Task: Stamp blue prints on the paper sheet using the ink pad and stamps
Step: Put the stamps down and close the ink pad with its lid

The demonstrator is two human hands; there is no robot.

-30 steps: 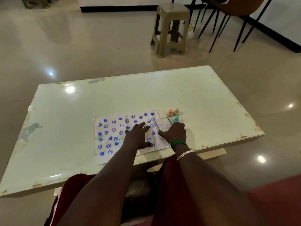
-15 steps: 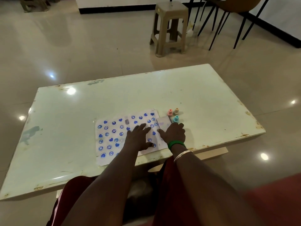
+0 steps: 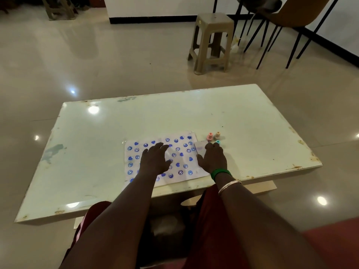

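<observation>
A white paper sheet [image 3: 180, 152] covered with several blue heart and smiley prints lies near the table's front edge. My left hand [image 3: 155, 160] rests flat on it, fingers spread, holding nothing. My right hand [image 3: 212, 158] lies flat at the sheet's right edge, partly over the pale ink pad [image 3: 200, 147]. Its fingertips touch or nearly touch a cyan stamp [image 3: 218, 142]. Just beyond stand a pink stamp [image 3: 210, 136] and a tan stamp [image 3: 217, 135], both upright.
The pale green table [image 3: 252, 133] has chipped edges. Beyond it on the shiny floor stand a brown plastic stool [image 3: 212, 41] and dark-legged chairs [image 3: 281, 26] at the back right. My knees sit under the table's front edge.
Both hands stay flat in nearly the same place on the sheet and pad. The view has tilted up slightly, so the table sits lower in the frame.
</observation>
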